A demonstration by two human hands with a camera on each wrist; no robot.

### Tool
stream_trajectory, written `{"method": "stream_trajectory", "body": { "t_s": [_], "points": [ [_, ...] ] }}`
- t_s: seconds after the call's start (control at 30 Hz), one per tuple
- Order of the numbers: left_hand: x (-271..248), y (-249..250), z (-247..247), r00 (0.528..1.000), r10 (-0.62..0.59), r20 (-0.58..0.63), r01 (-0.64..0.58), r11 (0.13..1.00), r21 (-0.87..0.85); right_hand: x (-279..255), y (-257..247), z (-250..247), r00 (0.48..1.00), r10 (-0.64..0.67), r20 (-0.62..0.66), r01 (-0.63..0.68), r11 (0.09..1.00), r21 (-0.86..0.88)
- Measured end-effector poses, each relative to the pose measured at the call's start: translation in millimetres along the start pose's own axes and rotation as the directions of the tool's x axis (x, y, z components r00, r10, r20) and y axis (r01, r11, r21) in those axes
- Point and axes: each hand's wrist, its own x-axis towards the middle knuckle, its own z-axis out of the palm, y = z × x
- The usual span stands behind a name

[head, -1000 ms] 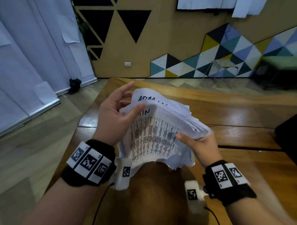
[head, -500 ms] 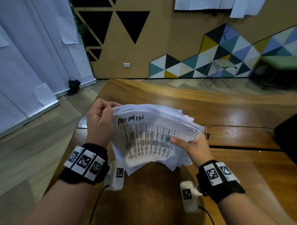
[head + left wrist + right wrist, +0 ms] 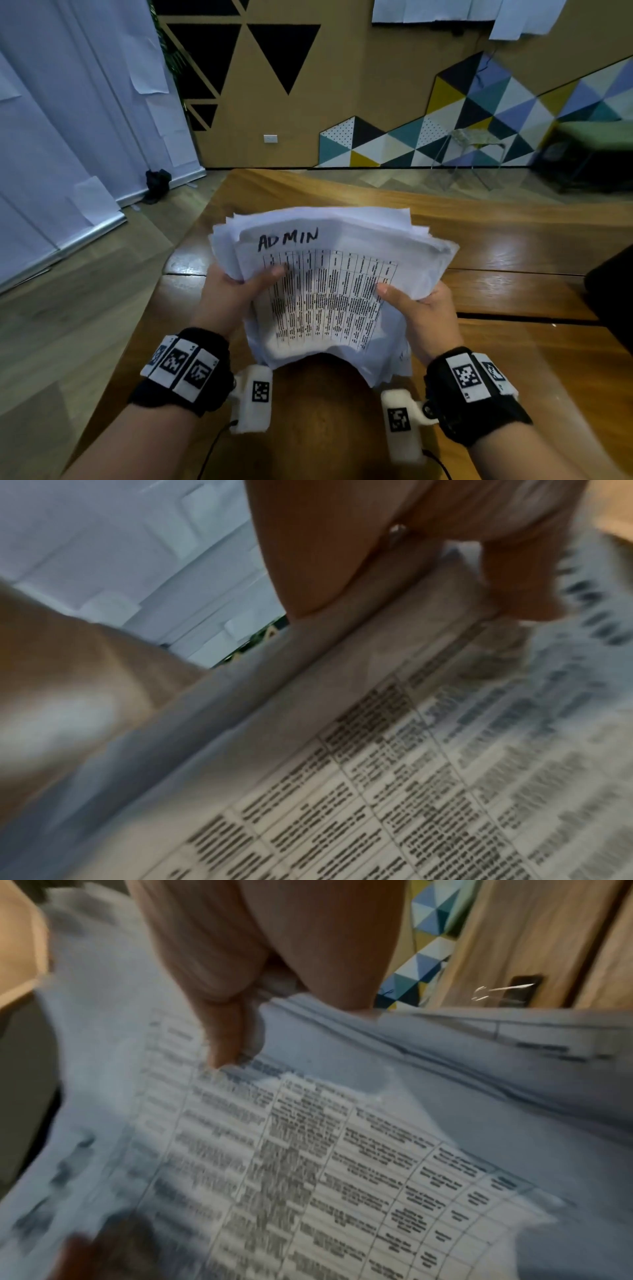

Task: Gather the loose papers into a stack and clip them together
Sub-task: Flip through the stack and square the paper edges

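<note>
With the left hand [image 3: 228,291] and right hand [image 3: 423,308] each gripping a side of the ragged white printed paper stack [image 3: 329,284], tapping its edges level on the glossy wooden tabletop [image 3: 513,359] should precede clipping.

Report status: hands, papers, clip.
Left hand and right hand each grip a side of the paper stack. Edges still ragged, unclipped. Binder clip lies on the table, nothing blocking.
</note>
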Motion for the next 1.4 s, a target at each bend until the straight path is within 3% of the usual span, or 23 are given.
{"method": "stream_trajectory", "body": {
  "t_s": [0.1,0.27,0.4,0.47,0.57,0.7,0.8,0.93,1.13,1.3,1.4],
  "points": [
    [-8.4,-22.7,2.8,0.979,-0.158,0.130,0.161,0.987,-0.013,-4.2,10.0,-4.6,0.993,0.080,0.092,-0.077,0.996,-0.043],
    [-11.5,-19.2,18.1,0.988,-0.123,0.095,0.131,0.988,-0.081,-4.5,6.1,0.8,1.000,0.019,0.025,-0.018,0.999,-0.036],
    [-8.4,-9.9,12.1,0.983,-0.114,0.147,0.122,0.991,-0.051,-10.0,-13.5,-1.8,0.998,-0.054,0.021,0.054,0.998,0.024],
    [-9.6,-8.3,11.2,0.983,-0.127,0.136,0.133,0.991,-0.033,-13.6,-31.3,-0.2,0.987,-0.154,-0.045,0.154,0.988,0.004],
    [-11.8,-8.1,11.9,0.986,-0.119,0.115,0.122,0.992,-0.027,-15.0,-59.6,10.6,0.921,-0.388,-0.042,0.376,0.911,-0.169],
    [-13.4,-6.6,12.8,0.990,-0.081,0.113,0.086,0.995,-0.044,-9.4,-71.5,23.8,0.881,-0.470,-0.052,0.431,0.843,-0.321],
    [-13.9,-6.1,12.9,0.991,-0.066,0.116,0.073,0.996,-0.051,-5.8,-65.0,24.5,0.875,-0.471,-0.109,0.417,0.850,-0.321],
    [-13.8,-5.5,12.6,0.994,-0.078,0.079,0.084,0.994,-0.076,-1.7,-54.6,15.6,0.857,-0.450,-0.252,0.433,0.893,-0.124],
    [-13.9,-6.3,17.4,0.990,-0.104,0.091,0.115,0.985,-0.127,0.8,-48.9,6.2,0.890,-0.332,-0.314,0.357,0.934,0.026],
    [-15.4,-4.1,20.4,0.991,-0.108,0.078,0.123,0.968,-0.218,-2.2,-52.1,0.3,0.955,-0.246,-0.165,0.263,0.961,0.087],
    [-15.9,-3.3,19.4,0.993,-0.111,0.049,0.119,0.963,-0.241,-14.4,-44.9,-9.3,0.987,-0.158,-0.010,0.155,0.981,-0.120]
  ]
}}
